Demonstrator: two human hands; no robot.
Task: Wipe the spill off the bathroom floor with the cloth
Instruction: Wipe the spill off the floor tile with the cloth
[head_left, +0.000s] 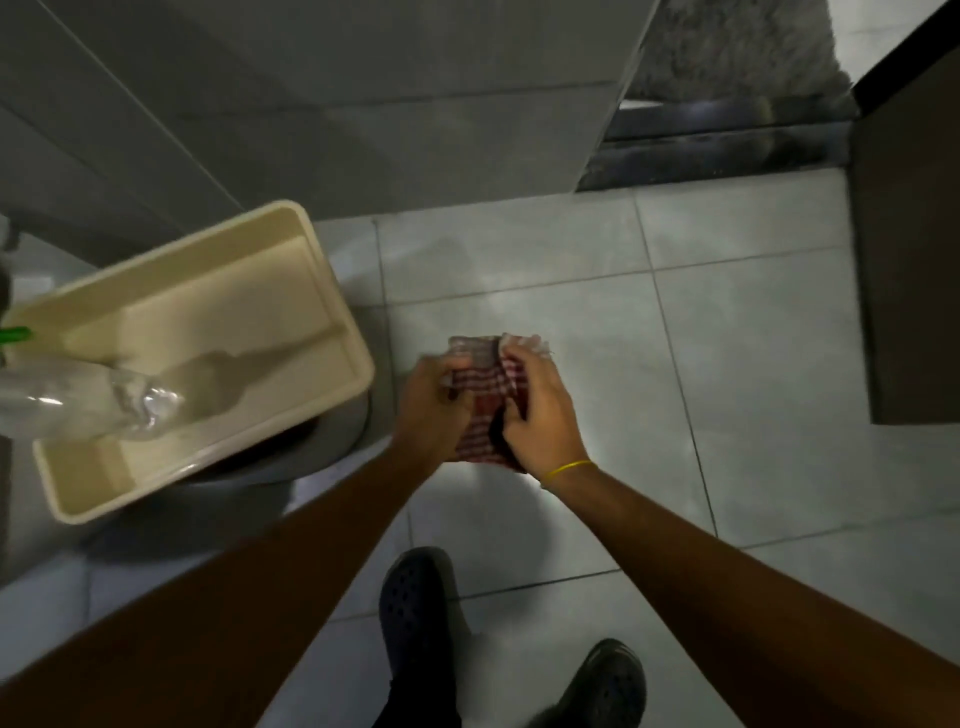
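A red-and-white checked cloth (483, 410) is bunched between both hands, held up above the pale tiled floor (753, 374). My left hand (431, 410) grips its left side with fingers curled into the fabric. My right hand (543, 421), a yellow band on its wrist, clamps the right side. Part of the cloth is hidden behind the fingers. A faint wet sheen shows on the tiles just beyond the hands; I cannot make out a distinct spill.
A cream plastic tub (291, 291) sits on a toilet at the left, with a clear plastic bottle (93, 400) lying across its rim. A dark cabinet (909, 260) stands at the right. A doorway threshold (717, 150) lies ahead. My two dark clogs (415, 613) stand on the tiles.
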